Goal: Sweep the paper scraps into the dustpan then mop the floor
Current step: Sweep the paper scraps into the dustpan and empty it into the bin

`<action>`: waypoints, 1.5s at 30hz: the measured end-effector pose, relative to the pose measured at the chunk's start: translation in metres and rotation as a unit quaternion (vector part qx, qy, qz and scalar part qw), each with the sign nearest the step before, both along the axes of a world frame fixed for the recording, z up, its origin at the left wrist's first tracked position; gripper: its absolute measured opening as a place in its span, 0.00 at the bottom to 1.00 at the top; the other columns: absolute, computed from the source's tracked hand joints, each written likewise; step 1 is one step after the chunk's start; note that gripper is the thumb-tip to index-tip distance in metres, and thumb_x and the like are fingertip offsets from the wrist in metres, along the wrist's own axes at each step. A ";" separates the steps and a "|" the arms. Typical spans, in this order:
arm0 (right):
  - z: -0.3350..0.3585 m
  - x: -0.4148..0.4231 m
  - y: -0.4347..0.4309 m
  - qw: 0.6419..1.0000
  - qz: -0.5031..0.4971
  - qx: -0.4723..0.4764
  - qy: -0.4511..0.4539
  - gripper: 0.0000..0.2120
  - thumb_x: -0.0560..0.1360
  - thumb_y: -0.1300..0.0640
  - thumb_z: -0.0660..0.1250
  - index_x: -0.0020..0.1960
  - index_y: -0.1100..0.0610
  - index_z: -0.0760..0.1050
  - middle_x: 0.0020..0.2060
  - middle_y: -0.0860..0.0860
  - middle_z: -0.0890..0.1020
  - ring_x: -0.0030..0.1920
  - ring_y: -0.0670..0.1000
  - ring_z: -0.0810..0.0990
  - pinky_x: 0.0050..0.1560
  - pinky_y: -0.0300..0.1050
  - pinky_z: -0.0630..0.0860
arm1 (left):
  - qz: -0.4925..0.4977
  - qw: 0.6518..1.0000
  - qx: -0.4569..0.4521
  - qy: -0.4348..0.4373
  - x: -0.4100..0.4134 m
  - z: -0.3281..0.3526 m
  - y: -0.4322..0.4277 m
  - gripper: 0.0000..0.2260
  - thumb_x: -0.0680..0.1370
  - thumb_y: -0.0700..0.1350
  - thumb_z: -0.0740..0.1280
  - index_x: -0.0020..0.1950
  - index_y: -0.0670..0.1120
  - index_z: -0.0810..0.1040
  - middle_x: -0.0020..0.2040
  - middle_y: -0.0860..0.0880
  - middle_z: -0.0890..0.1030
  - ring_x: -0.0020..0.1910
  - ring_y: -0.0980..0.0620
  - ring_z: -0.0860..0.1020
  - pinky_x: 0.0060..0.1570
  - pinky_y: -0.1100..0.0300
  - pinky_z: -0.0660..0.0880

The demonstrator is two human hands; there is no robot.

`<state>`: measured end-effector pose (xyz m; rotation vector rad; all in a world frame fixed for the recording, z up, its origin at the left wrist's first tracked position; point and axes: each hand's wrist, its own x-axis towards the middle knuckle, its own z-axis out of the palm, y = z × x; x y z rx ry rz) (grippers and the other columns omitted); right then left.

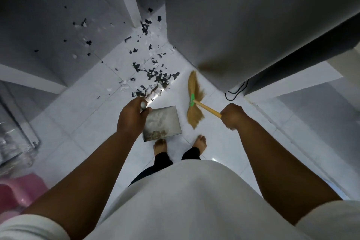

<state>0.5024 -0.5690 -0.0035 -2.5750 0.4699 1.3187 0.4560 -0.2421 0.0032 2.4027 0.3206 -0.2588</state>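
On the head camera I see the left hand clenched round the handle of the metal dustpan, whose tray sits just right of that hand. The right hand grips the yellow stick of the straw broom, its bristles between both hands. Black and white paper scraps lie scattered on the tile floor beyond the left hand.

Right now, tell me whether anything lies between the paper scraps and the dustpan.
Nothing visible does: only bare tile lies between the paper scraps and the dustpan in the left hand. The broom, in the right hand, is off to their right.
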 end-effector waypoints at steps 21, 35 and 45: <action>0.031 0.077 0.026 0.984 0.140 -0.087 -0.062 0.09 0.77 0.61 0.64 0.53 0.60 0.81 0.45 0.56 0.82 0.42 0.54 0.79 0.37 0.42 0.72 | 0.168 0.986 -0.019 -0.012 -0.029 -0.019 0.111 0.07 0.77 0.43 0.71 0.45 0.49 0.73 0.41 0.51 0.78 0.40 0.49 0.77 0.41 0.55 0.73; 0.030 0.221 0.047 0.942 0.317 -0.090 -0.057 0.01 0.73 0.59 0.66 0.44 0.57 0.76 0.34 0.51 0.73 0.32 0.52 0.72 0.34 0.42 0.69 | 0.371 0.928 0.026 -0.015 -0.013 -0.043 0.097 0.05 0.77 0.39 0.71 0.47 0.44 0.76 0.42 0.48 0.80 0.40 0.52 0.77 0.38 0.80 0.66; 0.001 0.227 0.070 0.952 0.286 -0.103 -0.040 0.05 0.75 0.59 0.67 0.44 0.61 0.75 0.36 0.57 0.75 0.36 0.57 0.77 0.38 0.47 0.74 | 0.440 0.898 0.005 -0.007 -0.006 -0.063 0.090 0.06 0.79 0.38 0.67 0.55 0.39 0.75 0.47 0.48 0.78 0.48 0.51 0.76 0.52 0.59 0.72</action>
